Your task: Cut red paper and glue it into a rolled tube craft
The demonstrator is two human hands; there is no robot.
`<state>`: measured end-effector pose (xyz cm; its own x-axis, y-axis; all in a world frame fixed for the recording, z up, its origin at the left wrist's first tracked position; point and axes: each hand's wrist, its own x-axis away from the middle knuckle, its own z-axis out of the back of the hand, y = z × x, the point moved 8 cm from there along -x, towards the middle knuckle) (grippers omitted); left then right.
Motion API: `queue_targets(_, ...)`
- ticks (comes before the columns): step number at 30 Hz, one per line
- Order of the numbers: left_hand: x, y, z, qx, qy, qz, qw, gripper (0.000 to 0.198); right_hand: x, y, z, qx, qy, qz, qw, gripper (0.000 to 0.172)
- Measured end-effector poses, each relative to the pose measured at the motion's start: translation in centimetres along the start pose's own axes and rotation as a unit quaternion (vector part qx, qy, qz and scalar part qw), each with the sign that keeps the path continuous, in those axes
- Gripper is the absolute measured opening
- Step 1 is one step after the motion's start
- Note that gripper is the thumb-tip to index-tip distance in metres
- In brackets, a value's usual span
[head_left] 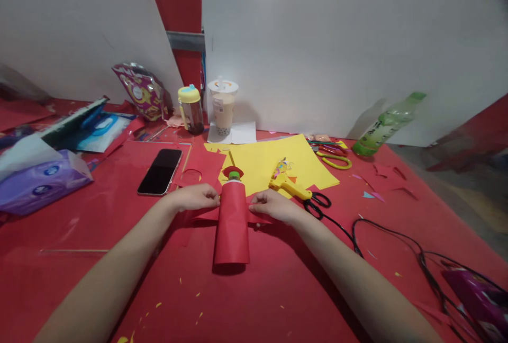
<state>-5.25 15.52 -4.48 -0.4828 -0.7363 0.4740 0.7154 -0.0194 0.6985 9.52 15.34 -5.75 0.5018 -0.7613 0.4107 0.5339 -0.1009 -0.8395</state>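
In the middle of the head view is a bottle wrapped in red paper (232,226), with a green cap (234,175) and a round red paper piece at its far end. Red paper flaps stick out from both its sides. On its left side, my left hand (197,196) is closed, thumb and fingertips pinching the left flap (206,216). My right hand (273,205) pinches the right flap (257,217) in the same way, close to the bottle. A yellow hot glue gun (291,187) lies just beyond my right hand, beside black-handled scissors (317,202).
Yellow paper sheets (273,158) lie behind the bottle. A phone (161,172) and a purple tissue pack (43,181) are at left. At the back stand a milk tea cup (223,107), a yellow-lidded bottle (191,110) and a tilted green bottle (387,126). Black cable (397,234) trails at right.
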Motion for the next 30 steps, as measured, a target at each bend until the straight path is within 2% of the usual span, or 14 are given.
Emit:
queue_targets(9, -0.15, 0.35, -0.51, -0.005, -0.005, -0.005, 1.000, 0.022, -0.75, 0.32, 0.30, 0.010, 0.028, 0.014, 0.999, 0.013)
queue_targets(30, -0.27, 0.53, -0.55, -0.012, 0.004, -0.009, 1.000, 0.018, -0.64, 0.05, 0.18, 0.020, 0.039, 0.021, 0.999, 0.012)
